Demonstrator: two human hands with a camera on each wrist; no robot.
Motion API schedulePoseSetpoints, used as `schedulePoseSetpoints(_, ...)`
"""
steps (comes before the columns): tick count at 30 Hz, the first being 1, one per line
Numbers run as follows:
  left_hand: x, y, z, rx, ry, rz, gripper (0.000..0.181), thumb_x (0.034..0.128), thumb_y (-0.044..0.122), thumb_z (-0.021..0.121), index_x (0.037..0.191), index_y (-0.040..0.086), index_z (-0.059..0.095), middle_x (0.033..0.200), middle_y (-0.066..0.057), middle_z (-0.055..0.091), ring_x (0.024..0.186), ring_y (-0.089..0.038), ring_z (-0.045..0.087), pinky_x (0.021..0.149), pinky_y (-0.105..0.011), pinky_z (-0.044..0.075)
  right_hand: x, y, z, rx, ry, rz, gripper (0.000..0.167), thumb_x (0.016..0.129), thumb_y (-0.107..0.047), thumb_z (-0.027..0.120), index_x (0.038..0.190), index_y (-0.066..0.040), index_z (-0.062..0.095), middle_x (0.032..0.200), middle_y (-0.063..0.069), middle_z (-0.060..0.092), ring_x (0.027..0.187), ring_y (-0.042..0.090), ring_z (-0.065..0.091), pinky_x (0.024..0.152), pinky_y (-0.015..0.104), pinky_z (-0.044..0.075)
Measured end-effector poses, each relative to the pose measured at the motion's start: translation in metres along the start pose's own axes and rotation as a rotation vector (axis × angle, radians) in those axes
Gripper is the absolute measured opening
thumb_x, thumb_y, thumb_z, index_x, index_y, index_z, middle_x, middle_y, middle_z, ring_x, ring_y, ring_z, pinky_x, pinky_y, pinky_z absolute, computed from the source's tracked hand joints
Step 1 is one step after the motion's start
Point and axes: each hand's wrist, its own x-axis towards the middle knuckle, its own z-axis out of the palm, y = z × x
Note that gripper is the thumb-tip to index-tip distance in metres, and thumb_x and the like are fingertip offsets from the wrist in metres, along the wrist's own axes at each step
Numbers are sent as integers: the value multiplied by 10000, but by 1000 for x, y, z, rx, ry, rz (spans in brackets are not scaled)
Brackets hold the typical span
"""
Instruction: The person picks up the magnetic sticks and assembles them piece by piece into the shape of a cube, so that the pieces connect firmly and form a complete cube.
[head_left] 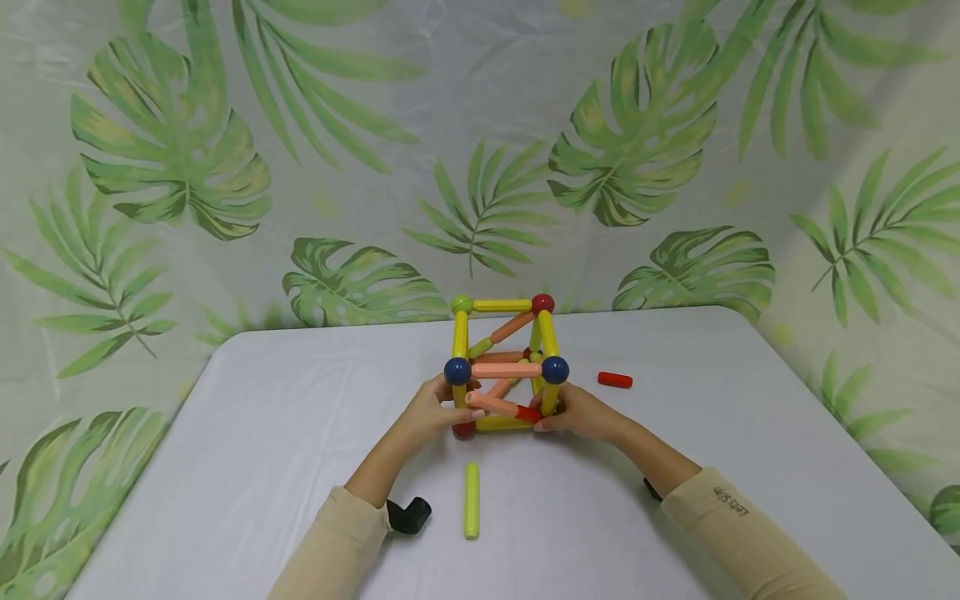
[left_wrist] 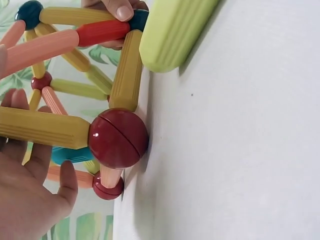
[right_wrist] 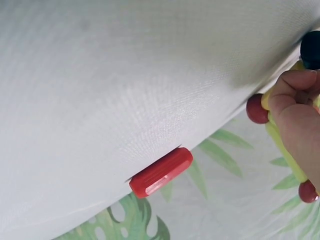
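Observation:
A box-shaped frame of magnetic sticks (head_left: pixel 504 305) and balls stands between both hands. My left hand (head_left: pixel 431 414) lies round the left front upright, a yellow stick (left_wrist: pixel 45 127) above a dark red ball (left_wrist: pixel 119 139). Its fingers reach behind the stick. Across the front slants a pink stick (head_left: pixel 491 403), joined to a short red stick (head_left: pixel 529 413); its upper end lies by my left fingers. My right hand (head_left: pixel 581 411) grips the lower right front corner. There its thumb presses by a blue ball (left_wrist: pixel 139 20), largely hidden from the head view.
A yellow-green stick (head_left: pixel 472 500) lies in front of the frame. Right of the frame, a short red rod (head_left: pixel 615 380) rests on the white table (head_left: pixel 300 400). A black object (head_left: pixel 409 516) shows beside the left sleeve. Behind hangs a leaf-patterned cloth (head_left: pixel 495 100).

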Motion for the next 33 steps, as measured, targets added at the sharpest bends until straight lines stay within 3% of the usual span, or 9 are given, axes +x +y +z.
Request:
schedulePoseSetpoints(2, 2, 1, 0, -8, -4, -23, 455, 806, 176, 684, 1233, 127, 536, 1117, -62, 539, 1021, -211, 415, 823, -373, 373, 0, -2, 0, 0, 2, 9, 310, 789, -110, 695, 1050, -38, 544, 936, 57, 555, 821, 206, 492, 773, 356, 418)
schedulePoseSetpoints(6, 4, -1, -1, -119, -29, -46, 353, 852, 127, 623, 1195, 77, 557, 1080, -53, 580, 1039, -256, 449, 873, -373, 366, -1, -4, 0, 3, -1, 10, 289, 795, -73, 680, 1043, -14, 545, 932, 84, 563, 816, 222, 497, 775, 374, 419)
schedulePoseSetpoints(10, 10, -14, -1, -268, -79, 13, 339, 897, 62, 540, 1233, 36, 508, 1092, -138, 591, 1061, -400, 469, 937, -464, 344, -1, -3, 0, 0, -2, 3, 298, 791, -118, 694, 1038, -37, 549, 922, 66, 564, 815, 209, 500, 770, 352, 427)
schedulePoseSetpoints(13, 14, -24, -1, -320, -97, 72, 380, 906, 70, 526, 1279, 33, 463, 1148, -152, 555, 1043, -395, 493, 933, -504, 333, -2, -5, -1, 5, -1, -3, 317, 785, -146, 703, 1041, -46, 547, 912, 56, 556, 819, 207, 498, 771, 346, 427)
schedulePoseSetpoints(18, 15, -28, 2, -330, -57, 113, 413, 895, 80, 552, 1288, 13, 446, 1153, -106, 557, 974, -244, 556, 912, -503, 355, -4, -9, 0, 0, 14, 5, 309, 789, -148, 700, 1030, -34, 544, 907, 66, 553, 821, 217, 492, 767, 363, 420)
schedulePoseSetpoints(24, 16, -31, 4, -317, 12, 117, 401, 894, 78, 552, 1276, 11, 454, 1152, -86, 577, 981, -217, 571, 902, -415, 398, -1, -5, 2, 10, 23, 26, 316, 781, -166, 709, 1026, -47, 547, 918, 50, 555, 830, 208, 500, 786, 374, 429)
schedulePoseSetpoints(28, 15, -27, 4, -359, -2, 97, 405, 899, 29, 525, 1292, 5, 433, 1176, -129, 557, 980, -237, 576, 919, -471, 355, -1, -5, 2, 23, 24, 14, 306, 791, -140, 697, 1034, -35, 544, 928, 53, 554, 835, 208, 493, 783, 384, 423)
schedulePoseSetpoints(30, 13, -21, 4, -339, -11, 94, 402, 902, 13, 512, 1294, -1, 427, 1185, -148, 546, 1013, -238, 550, 945, -469, 334, -1, -5, 2, 21, 27, 14, 305, 791, -141, 696, 1034, -37, 544, 926, 55, 550, 832, 208, 492, 777, 383, 426)
schedulePoseSetpoints(33, 8, -12, 5, -231, 10, 65, 417, 897, 38, 531, 1297, 4, 419, 1194, -134, 530, 1076, -225, 465, 951, -430, 331, -2, -6, 4, 15, 30, 27, 302, 782, -158, 707, 1017, -53, 550, 914, 49, 545, 827, 208, 496, 771, 366, 432)
